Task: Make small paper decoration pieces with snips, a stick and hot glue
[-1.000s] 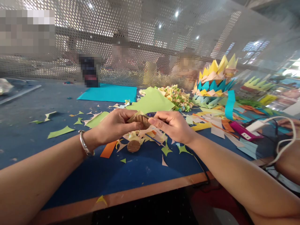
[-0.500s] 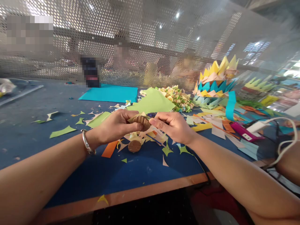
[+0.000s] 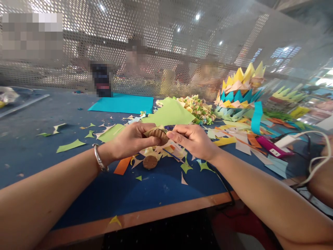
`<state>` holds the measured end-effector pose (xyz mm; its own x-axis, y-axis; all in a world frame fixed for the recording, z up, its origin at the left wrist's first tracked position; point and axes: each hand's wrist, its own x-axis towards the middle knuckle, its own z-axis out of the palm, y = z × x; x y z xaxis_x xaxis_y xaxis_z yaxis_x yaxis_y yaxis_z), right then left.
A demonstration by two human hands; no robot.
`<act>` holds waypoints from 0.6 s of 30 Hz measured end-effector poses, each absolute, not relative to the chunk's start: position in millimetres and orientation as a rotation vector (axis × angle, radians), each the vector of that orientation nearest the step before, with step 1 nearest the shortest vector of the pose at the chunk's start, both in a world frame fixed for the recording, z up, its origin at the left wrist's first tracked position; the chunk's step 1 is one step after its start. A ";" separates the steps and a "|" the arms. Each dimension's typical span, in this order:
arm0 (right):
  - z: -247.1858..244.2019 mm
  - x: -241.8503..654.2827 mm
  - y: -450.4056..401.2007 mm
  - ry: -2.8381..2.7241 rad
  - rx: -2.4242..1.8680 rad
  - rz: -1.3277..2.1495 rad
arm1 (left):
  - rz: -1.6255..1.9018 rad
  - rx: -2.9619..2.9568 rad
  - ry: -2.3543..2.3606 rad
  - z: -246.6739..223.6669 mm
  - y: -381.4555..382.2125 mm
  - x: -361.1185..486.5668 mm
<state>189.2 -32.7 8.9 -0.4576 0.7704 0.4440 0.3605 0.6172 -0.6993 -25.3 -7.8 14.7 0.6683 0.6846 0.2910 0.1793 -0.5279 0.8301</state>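
Between my two hands is a small brown ribbed piece (image 3: 161, 136) that looks like corrugated cardboard, with pale yellowish paper along its upper edge. My left hand (image 3: 134, 138) pinches its left side between thumb and fingers. On its right side, the thumb and bent fingers of my right hand (image 3: 194, 140) are closed at the edge. Something dark blue and shiny (image 3: 169, 127) shows just behind the right fingertips, partly hidden. A round brown disc (image 3: 150, 162) lies on the table below my hands, among paper scraps (image 3: 177, 150).
Behind my hands lie a light green sheet (image 3: 170, 113) and a blue sheet (image 3: 122, 103). A pile of curled paper pieces (image 3: 199, 109) stands near layered paper crowns (image 3: 239, 93). At right are a magenta power strip (image 3: 273, 148) and white cable (image 3: 312, 158). A perforated metal screen (image 3: 156, 52) rises behind.
My hands keep the same grip on the brown ribbed piece, almost still. The whole view has shifted very slightly.
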 end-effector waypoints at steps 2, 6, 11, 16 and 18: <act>9.0 189.2 -32.7 -2.064 -0.883 0.675 | 0.778 2.070 0.655 14.8 -7.5 -25.3; 8.8 189.2 -32.6 -2.057 -0.885 0.694 | 0.780 2.048 0.625 14.9 -7.3 -25.5; 9.3 188.7 -33.1 -2.058 -0.894 0.730 | 0.763 2.113 0.642 14.9 -7.6 -25.5; 10.2 188.1 -33.3 -2.066 -0.878 0.705 | 0.766 2.103 0.628 13.5 -7.4 -25.5; 10.2 188.2 -33.1 -2.073 -0.877 0.687 | 0.764 2.100 0.617 13.8 -7.7 -25.4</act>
<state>188.2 -33.1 10.2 -0.4686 0.7666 0.4391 0.3523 0.6180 -0.7029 -25.4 -7.7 13.8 0.6985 0.6466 0.3066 0.1627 -0.5607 0.8119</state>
